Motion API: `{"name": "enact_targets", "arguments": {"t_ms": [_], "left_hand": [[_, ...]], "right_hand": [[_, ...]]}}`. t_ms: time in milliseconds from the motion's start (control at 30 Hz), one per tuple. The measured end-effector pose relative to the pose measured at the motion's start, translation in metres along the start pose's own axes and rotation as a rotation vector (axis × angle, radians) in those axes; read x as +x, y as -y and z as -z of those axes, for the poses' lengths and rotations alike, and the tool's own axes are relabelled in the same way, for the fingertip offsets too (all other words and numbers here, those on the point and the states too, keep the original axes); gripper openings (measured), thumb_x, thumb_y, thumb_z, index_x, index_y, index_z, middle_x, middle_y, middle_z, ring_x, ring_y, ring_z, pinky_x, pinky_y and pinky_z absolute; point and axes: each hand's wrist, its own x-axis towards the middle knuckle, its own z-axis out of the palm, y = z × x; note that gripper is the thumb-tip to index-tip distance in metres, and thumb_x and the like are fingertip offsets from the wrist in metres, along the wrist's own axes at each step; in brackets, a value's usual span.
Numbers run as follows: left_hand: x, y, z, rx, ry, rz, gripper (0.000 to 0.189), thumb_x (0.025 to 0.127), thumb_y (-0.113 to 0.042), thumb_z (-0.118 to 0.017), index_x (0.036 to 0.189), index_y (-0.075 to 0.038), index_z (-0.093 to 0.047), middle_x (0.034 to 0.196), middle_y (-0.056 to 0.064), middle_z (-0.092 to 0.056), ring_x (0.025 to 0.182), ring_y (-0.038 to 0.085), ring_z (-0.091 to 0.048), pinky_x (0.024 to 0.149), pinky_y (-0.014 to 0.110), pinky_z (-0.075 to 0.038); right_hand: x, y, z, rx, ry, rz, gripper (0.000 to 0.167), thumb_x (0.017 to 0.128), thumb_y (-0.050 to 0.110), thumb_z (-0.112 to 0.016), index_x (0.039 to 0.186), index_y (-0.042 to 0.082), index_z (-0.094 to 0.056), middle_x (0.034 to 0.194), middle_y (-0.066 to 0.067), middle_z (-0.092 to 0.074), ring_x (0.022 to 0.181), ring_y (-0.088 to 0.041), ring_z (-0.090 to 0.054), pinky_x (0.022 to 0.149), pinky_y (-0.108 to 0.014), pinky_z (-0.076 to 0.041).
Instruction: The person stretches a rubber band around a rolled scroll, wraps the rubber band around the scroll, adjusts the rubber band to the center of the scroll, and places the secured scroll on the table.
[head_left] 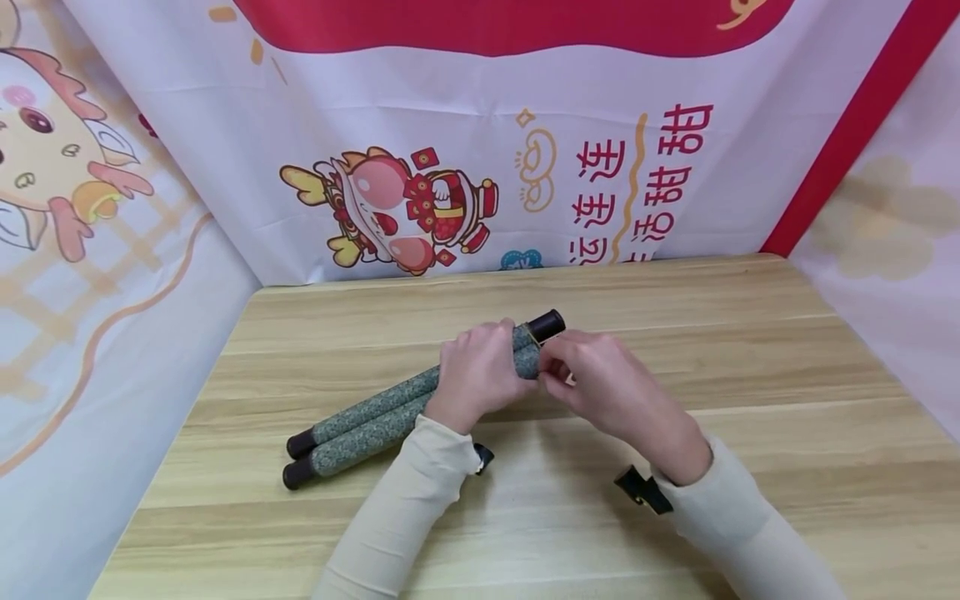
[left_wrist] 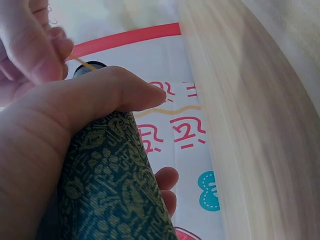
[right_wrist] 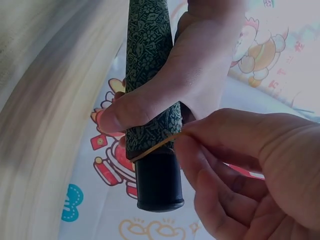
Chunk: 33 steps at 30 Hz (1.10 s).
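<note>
Across a pale wood-grain table (head_left: 750, 358), streaked lengthwise in tan and rounded at its far corners, two green patterned rolls (head_left: 367, 444) lie side by side, slanting from the near left up toward the middle, with dark end caps (head_left: 300, 476); behind the table's far edge hangs a white cloth (head_left: 465, 92) printed with a cartoon figure (head_left: 405, 208), red characters (head_left: 603, 158) and a broad red shape above, its right side bordered by a red strip (head_left: 862, 117); more printed cloth walls in the left, with an orange wavy line (head_left: 112, 318), and pale cloth the right; both hands meet at the rolls' right end: the left hand (head_left: 480, 367) grips them, thumb laid across the fabric, while the right hand (head_left: 607, 379) pinches a thin yellow band (right_wrist: 157, 146) between thumb and forefinger, drawn slantwise beside a black cap
</note>
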Motion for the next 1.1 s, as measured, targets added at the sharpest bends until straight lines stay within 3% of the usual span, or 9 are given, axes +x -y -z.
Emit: {"name": "enact_targets", "arguments": {"t_ms": [167, 400, 733, 1100], "left_hand": [[-0.002, -0.004, -0.002, 0.017, 0.004, -0.016, 0.060, 0.074, -0.060, -0.088, 0.108, -0.014, -0.069, 0.088, 0.001, -0.071, 0.076, 0.022, -0.067, 0.064, 0.046, -0.055], [-0.003, -0.008, -0.006, 0.025, 0.005, -0.063, 0.042, 0.076, -0.045, -0.085, 0.100, -0.016, -0.068, 0.075, -0.003, -0.063, 0.065, 0.018, -0.060, 0.052, 0.037, -0.046], [-0.001, -0.008, -0.004, 0.010, 0.020, -0.041, 0.062, 0.075, -0.058, -0.088, 0.111, -0.012, -0.068, 0.088, 0.002, -0.071, 0.072, 0.019, -0.064, 0.061, 0.041, -0.055], [-0.004, -0.013, -0.010, 0.051, 0.020, -0.088, 0.050, 0.074, -0.053, -0.088, 0.100, -0.016, -0.067, 0.084, 0.000, -0.069, 0.070, 0.021, -0.065, 0.053, 0.041, -0.050]], "right_hand": [[0.000, 0.001, 0.000, 0.016, -0.032, 0.000, 0.012, 0.085, 0.003, -0.085, 0.089, 0.009, -0.076, 0.084, -0.001, -0.074, 0.076, -0.009, -0.070, 0.069, -0.024, -0.060], [0.001, 0.002, 0.001, 0.019, 0.005, -0.065, 0.013, 0.084, 0.006, -0.087, 0.090, 0.010, -0.077, 0.085, 0.000, -0.074, 0.076, -0.008, -0.068, 0.071, -0.025, -0.060], [0.000, -0.001, 0.006, -0.017, 0.051, -0.107, 0.011, 0.086, 0.011, -0.087, 0.088, 0.010, -0.076, 0.081, 0.000, -0.073, 0.071, -0.009, -0.066, 0.067, -0.025, -0.058], [0.003, -0.004, 0.007, -0.007, 0.071, -0.214, 0.011, 0.093, 0.017, -0.081, 0.090, 0.007, -0.078, 0.080, -0.001, -0.070, 0.067, -0.010, -0.061, 0.065, -0.028, -0.057]]}}
